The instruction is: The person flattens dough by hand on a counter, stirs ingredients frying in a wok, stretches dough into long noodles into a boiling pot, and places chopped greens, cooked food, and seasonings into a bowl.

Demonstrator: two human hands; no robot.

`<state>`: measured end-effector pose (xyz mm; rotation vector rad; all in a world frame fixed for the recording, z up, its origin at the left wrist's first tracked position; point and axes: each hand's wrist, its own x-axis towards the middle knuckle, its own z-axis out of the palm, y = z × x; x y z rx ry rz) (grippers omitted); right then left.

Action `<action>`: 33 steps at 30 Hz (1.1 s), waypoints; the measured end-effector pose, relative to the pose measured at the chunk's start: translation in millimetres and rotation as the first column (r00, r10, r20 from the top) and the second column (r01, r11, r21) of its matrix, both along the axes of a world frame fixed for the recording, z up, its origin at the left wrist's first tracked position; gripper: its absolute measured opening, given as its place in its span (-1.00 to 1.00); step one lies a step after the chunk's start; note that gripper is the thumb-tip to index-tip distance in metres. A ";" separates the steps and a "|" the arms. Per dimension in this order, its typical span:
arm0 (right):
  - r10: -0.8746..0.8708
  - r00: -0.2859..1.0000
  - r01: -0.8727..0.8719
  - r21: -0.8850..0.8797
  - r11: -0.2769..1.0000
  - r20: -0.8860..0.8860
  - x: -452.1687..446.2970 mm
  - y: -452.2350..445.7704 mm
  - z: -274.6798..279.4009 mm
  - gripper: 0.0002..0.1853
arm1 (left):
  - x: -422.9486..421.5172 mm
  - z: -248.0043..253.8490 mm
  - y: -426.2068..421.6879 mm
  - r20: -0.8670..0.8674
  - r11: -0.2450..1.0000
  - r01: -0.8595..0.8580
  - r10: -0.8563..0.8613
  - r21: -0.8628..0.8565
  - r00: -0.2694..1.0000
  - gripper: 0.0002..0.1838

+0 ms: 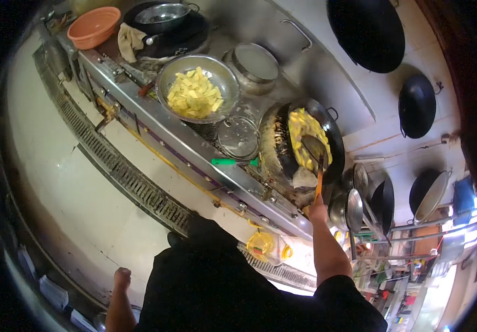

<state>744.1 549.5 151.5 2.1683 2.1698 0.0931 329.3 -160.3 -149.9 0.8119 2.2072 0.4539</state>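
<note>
My right hand (318, 212) is wrapped round the wooden handle of a wok ladle (314, 148). The ladle's round head lies among yellow food pieces (303, 123) in a large black wok (333, 133) on the stove. Beside the wok's near rim is a pale crumpled cloth (305, 178). My left hand (122, 276) hangs low at my side over the floor, away from the stove. Its fingers look curled in, and nothing shows in them.
A steel bowl (163, 83) holds cut yellow pieces. Near it are a round strainer (238, 137) with a green handle, a steel pot (256, 61) and an orange basin (93, 27). Woks (417, 106) hang on the wall. A yellow oil jug (261, 244) stands by the floor drain grate (103, 157).
</note>
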 end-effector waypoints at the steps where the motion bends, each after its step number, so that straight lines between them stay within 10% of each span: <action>1: 0.004 0.998 -0.007 0.045 0.999 0.068 -8.3 -1.2 -1.3 -0.34 | 0.6 -29.6 -21.6 0.203 0.948 -0.314 0.298 0.050 0.933 -0.93; 3: 0.000 0.988 -0.017 0.111 0.994 0.151 -70.1 -17.0 26.0 -0.44 | -10.6 10.5 -15.5 0.109 0.982 -0.182 0.187 -0.053 0.976 -0.89; 4: 0.211 0.962 -0.179 0.180 0.967 -0.175 -97.4 -21.8 32.0 -0.48 | -6.9 18.0 -5.2 0.323 0.758 -0.623 0.648 -0.191 0.690 -0.89; 5: 0.417 0.885 -0.357 0.272 0.894 -0.209 -128.5 -28.6 28.9 -0.45 | -11.9 24.7 1.2 0.331 0.753 -0.626 0.655 -0.204 0.680 -0.89; 9: 0.855 0.518 -0.844 0.148 0.516 -0.025 -303.5 -102.6 17.2 -0.43 | -46.6 13.9 2.6 0.210 0.961 -0.241 0.265 -0.134 0.941 -0.84; 10: 0.855 0.484 -0.863 0.060 0.502 -0.186 -352.4 -125.1 10.6 -0.48 | -56.3 34.4 26.6 0.174 0.906 -0.363 0.402 -0.219 0.899 -0.80; 11: 0.829 0.440 -0.888 -0.029 0.460 -0.346 -397.8 -143.6 2.6 -0.53 | -64.4 18.6 18.2 -0.023 0.995 -0.098 0.099 0.023 0.995 -0.75; 12: 0.844 0.382 -0.915 -0.028 0.402 -0.376 -442.2 -155.4 -4.7 -0.53 | -71.5 18.9 28.8 0.261 0.769 -0.623 0.637 -0.146 0.726 -0.70; 13: 0.848 0.255 -0.958 -0.001 0.288 -0.464 -486.9 -165.8 -10.2 -0.54 | -109.6 102.5 67.6 0.232 0.796 -0.583 0.605 -0.162 0.762 -0.68; 16: 0.773 0.028 -0.998 0.023 0.055 -0.634 -628.1 -199.8 0.4 -0.58 | -153.5 120.7 58.6 0.239 0.638 -0.738 0.769 -0.220 0.593 -0.68; 18: 0.672 -0.065 -0.998 0.043 -0.049 -0.738 -726.4 -223.6 9.2 -0.62 | -180.1 82.9 25.3 0.132 0.767 -0.641 0.639 -0.034 0.758 -0.69; 21: 0.636 -0.298 -0.952 0.176 -0.249 -0.712 -850.7 -267.2 12.6 -0.63 | -243.7 127.8 34.3 0.251 0.308 -0.949 0.926 -0.070 0.282 -0.74; 24: 0.545 -0.272 -0.926 0.062 -0.373 -0.793 -944.5 -322.4 22.3 -0.66 | -267.0 98.5 8.2 0.250 0.109 -0.987 0.965 -0.120 0.076 -0.76; 25: 0.545 -0.304 -0.907 0.062 -0.416 -0.782 -972.7 -338.1 21.4 -0.66 | -272.3 88.3 -4.4 0.198 0.345 -0.936 0.924 -0.067 0.326 -0.74; 27: 0.575 -0.298 -0.883 -0.008 -0.469 -0.762 -1029.2 -363.1 1.0 -0.66 | -288.1 70.1 -16.4 0.081 0.330 -0.893 0.944 -0.307 0.321 -0.68; 28: 0.570 -0.325 -0.875 0.013 -0.483 -0.755 -1056.5 -371.1 -16.0 -0.66 | -291.0 50.4 -29.3 -0.041 0.541 -0.810 0.826 -0.224 0.563 -0.71; 29: 0.645 -0.243 -0.883 -0.110 -0.456 -0.724 -1080.4 -374.9 -38.8 -0.65 | -301.5 41.4 -37.1 0.176 0.236 -0.921 0.966 -0.311 0.188 -0.71; 30: 0.717 -0.155 -0.882 -0.232 -0.411 -0.679 -1101.8 -376.8 -60.9 -0.63 | -353.8 92.9 -36.7 0.218 0.470 -0.838 0.880 -0.277 0.422 -0.72; 31: 0.745 -0.092 -0.888 -0.284 -0.361 -0.661 -1122.3 -374.6 -78.6 -0.63 | -320.0 -16.9 -77.2 0.035 0.634 -0.728 0.760 -0.261 0.649 -0.71; 33: 0.835 0.089 -0.854 -0.473 -0.217 -0.543 -1162.0 -361.6 -93.7 -0.62 | -382.8 -3.6 -115.9 0.133 0.500 -0.765 0.861 -0.406 0.491 -0.72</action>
